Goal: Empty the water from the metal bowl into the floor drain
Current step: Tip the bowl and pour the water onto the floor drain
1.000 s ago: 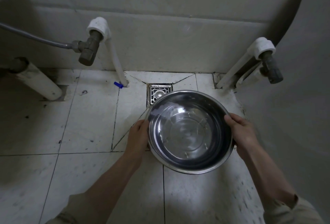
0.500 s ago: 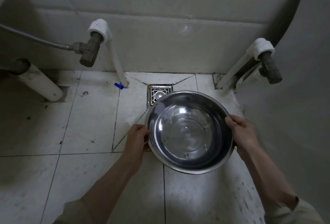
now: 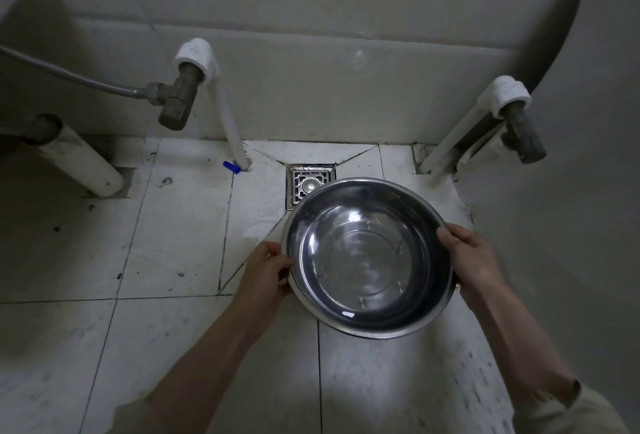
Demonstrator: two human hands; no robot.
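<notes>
Since a second ago, both hands have shifted the bowl (image 3: 369,257) slightly, its far rim now covering more of the drain (image 3: 304,183). At far left, a white pipe (image 3: 83,163) slants to the tiled floor (image 3: 173,226); beside it a hose (image 3: 69,75) joins a brass valve (image 3: 178,98). A small blue object (image 3: 231,167) lies at the foot of the next pipe. Left hand (image 3: 265,274) grips the bowl's left rim, fingers (image 3: 277,265) closed around the edge. Held above the floor, the bowl holds shallow water. Right hand (image 3: 476,260) grips the right rim, fingers closed over it. At right, 1 more valve (image 3: 523,136) juts from the wall.
</notes>
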